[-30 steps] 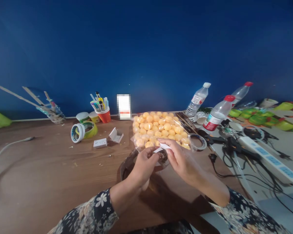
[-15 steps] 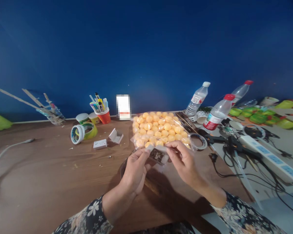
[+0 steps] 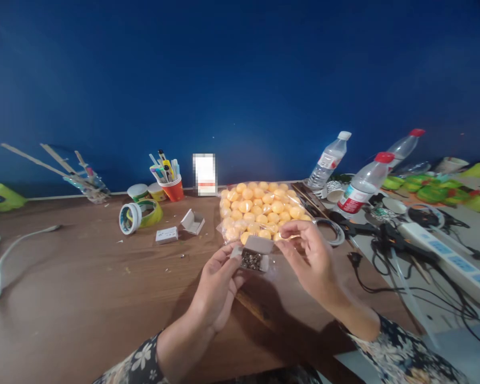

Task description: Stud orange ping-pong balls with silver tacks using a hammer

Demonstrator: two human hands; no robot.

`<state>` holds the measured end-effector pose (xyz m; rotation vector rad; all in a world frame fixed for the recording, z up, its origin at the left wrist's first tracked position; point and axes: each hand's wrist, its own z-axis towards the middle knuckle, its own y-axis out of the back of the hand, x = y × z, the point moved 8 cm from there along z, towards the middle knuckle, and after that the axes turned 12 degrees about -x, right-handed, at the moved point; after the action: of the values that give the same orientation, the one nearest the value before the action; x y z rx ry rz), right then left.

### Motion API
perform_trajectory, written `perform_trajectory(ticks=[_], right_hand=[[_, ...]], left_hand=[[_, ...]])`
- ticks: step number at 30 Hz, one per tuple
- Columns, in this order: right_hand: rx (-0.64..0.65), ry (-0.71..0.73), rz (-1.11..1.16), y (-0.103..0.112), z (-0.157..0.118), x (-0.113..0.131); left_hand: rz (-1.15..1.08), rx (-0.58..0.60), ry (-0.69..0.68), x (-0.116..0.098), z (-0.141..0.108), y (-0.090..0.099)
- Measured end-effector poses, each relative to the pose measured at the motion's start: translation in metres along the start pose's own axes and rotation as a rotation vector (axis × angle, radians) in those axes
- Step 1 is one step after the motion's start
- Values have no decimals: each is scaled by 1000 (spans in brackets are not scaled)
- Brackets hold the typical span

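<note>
My left hand [image 3: 218, 285] grips the left end of a small white box [image 3: 260, 245] whose lid is up. Small dark metallic pieces [image 3: 251, 260] fill the box. To the right of the box is my right hand [image 3: 312, 261], its thumb and forefinger close together near the lid; whether anything thin is between them is too small to tell. Behind both hands lies a clear bag of orange balls [image 3: 260, 208]. Another open white box [image 3: 192, 222] and a closed white box [image 3: 167, 235] rest on the table to the left.
Tape rolls [image 3: 130, 218] and a cup of pens [image 3: 172, 189] stand at the back left. On the right are bottles [image 3: 354, 197], a power strip [image 3: 448, 261] and black cables. A wooden-handled tool [image 3: 256, 309] lies below the hands.
My right hand has moved right, off the box. The box's lid now stands up and its dark contents show more plainly. The view has shifted slightly.
</note>
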<state>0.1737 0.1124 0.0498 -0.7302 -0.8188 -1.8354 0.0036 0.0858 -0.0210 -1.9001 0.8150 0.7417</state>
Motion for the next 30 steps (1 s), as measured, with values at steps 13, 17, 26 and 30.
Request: perform_trajectory(ticks=[13, 17, 26, 30], right_hand=[[642, 438, -483, -48, -34, 20], [660, 440, -514, -50, -37, 19], [656, 482, -515, -51, -38, 24], [636, 435, -432, -53, -36, 26]], left_hand=[[45, -54, -2, 1, -2, 8], [84, -73, 6, 2, -3, 9], [95, -76, -9, 2, -1, 13], [123, -109, -14, 2, -2, 15]])
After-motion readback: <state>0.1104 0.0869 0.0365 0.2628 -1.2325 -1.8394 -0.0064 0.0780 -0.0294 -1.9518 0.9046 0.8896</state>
